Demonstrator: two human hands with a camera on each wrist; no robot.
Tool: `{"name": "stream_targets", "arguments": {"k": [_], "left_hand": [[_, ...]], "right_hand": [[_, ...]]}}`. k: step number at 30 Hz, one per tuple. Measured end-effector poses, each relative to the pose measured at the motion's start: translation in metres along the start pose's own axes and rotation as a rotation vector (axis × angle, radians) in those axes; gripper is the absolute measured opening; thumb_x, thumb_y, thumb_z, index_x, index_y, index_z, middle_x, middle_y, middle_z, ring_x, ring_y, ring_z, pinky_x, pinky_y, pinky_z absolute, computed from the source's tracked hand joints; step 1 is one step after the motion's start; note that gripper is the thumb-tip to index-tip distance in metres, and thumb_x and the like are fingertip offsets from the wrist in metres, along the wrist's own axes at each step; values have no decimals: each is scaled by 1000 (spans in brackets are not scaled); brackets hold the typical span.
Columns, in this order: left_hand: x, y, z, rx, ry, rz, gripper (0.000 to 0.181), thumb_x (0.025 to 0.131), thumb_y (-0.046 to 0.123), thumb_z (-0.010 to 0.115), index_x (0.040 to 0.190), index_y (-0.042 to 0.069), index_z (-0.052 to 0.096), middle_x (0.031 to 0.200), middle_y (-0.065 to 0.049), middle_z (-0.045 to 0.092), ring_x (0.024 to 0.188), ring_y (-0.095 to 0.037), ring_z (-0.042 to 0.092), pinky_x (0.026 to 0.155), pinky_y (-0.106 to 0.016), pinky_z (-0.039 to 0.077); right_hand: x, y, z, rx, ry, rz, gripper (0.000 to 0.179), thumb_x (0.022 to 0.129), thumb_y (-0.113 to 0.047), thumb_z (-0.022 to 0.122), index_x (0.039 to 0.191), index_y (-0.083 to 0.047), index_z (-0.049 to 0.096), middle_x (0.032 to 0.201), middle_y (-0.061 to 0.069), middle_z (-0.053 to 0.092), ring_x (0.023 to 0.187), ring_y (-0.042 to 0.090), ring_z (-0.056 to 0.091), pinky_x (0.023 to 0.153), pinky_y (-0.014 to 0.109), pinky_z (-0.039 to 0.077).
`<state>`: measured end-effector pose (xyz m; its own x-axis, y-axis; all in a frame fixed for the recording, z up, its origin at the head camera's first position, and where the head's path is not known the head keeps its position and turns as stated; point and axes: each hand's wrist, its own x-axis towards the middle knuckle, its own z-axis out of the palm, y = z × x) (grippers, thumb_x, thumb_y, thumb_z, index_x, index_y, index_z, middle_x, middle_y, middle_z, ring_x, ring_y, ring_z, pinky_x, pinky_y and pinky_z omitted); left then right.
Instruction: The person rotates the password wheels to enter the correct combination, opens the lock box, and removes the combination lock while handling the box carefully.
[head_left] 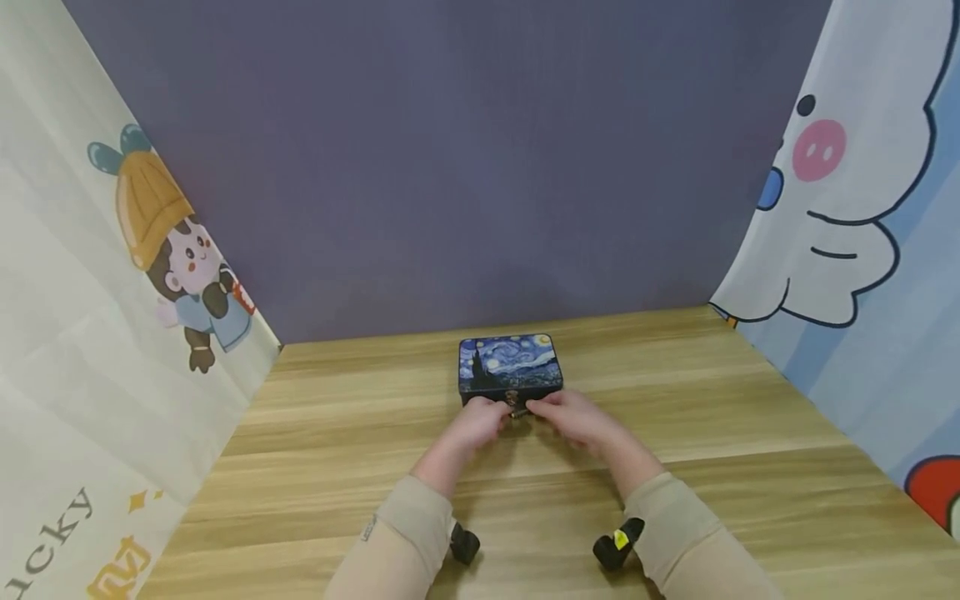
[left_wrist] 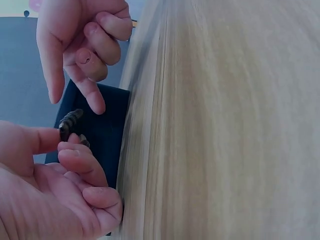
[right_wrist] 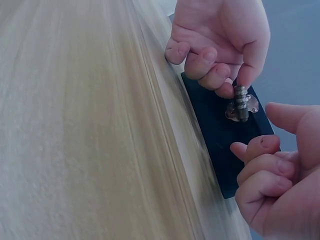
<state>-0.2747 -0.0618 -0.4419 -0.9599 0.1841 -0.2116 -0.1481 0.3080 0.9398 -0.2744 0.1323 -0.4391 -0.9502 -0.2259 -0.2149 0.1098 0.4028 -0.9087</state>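
A small box [head_left: 510, 362] with a swirling blue night-sky picture on its lid stands closed on the table. At its dark front, a small combination padlock [right_wrist: 241, 104] with ridged dials sits by the metal clasp [right_wrist: 253, 103]. My left hand [head_left: 483, 421] pinches one end of the padlock between thumb and index finger. My right hand [head_left: 577, 417] is close to the lock's other side. In the left wrist view, the thumb and index finger of the right hand [left_wrist: 92, 42] are spread apart, its other fingers curled, with nothing between them. Whether the shackle is through the clasp is hard to tell.
The wood-grain table [head_left: 337, 500] extends around the box and both forearms. A grey-purple panel [head_left: 465, 167] rises behind it. Printed curtains [head_left: 82, 292] hang at the left and right sides. Black wrist devices [head_left: 464, 544] sit beneath both sleeves.
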Motion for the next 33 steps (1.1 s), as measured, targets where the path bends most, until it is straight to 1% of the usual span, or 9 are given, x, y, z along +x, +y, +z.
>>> {"name": "stream_targets", "arguments": {"k": [2,6,10,14,18,21,26,33], "left_hand": [[0,1,0,-15,8,-36,30,99,19,49,76,3,58,57,2,44,44,-10,32,43,-26,25],[1,2,1,-40,23,-69,31,99,22,46,76,4,56,59,0,45,47,-13,35,44,-27,24],[-1,5,1,-63,34,-81,32,99,21,44,73,6,53,60,0,44,49,-14,37,44,-28,24],[1,4,1,-104,46,-74,29,96,18,43,69,8,50,59,1,43,47,-13,37,42,-26,24],[3,1,0,-120,31,-83,28,95,18,42,70,8,50,59,1,43,48,-13,37,42,-26,25],[2,1,1,-118,12,-91,28,96,18,40,71,8,50,60,0,43,49,-14,37,43,-26,25],[1,2,2,-117,-6,-85,28,95,19,42,70,10,49,62,1,43,50,-13,37,43,-26,25],[1,2,3,-109,-35,-80,26,95,19,44,71,9,49,61,2,43,50,-12,37,43,-26,24]], "right_hand": [[1,0,0,27,0,26,44,101,-40,62,117,1,64,65,1,46,42,9,27,39,25,26],[1,0,1,100,1,74,48,101,-42,61,119,2,61,63,0,42,43,10,27,39,24,26],[3,2,1,161,-13,93,49,101,-43,61,120,1,60,63,-1,41,46,10,28,40,24,25],[4,1,3,211,-35,94,47,102,-41,59,120,2,59,63,-3,39,47,9,26,41,24,23],[5,0,8,268,-55,110,44,102,-37,59,119,4,58,63,-4,38,47,8,25,40,22,22],[7,-1,10,303,-71,124,42,102,-35,58,117,4,58,64,-4,38,47,8,25,40,22,22],[9,-2,13,344,-85,140,38,103,-32,56,113,4,57,64,-4,36,47,8,24,40,21,21],[9,-3,14,428,-126,165,26,100,-25,58,102,2,56,61,-5,34,46,6,25,40,20,20]]}}
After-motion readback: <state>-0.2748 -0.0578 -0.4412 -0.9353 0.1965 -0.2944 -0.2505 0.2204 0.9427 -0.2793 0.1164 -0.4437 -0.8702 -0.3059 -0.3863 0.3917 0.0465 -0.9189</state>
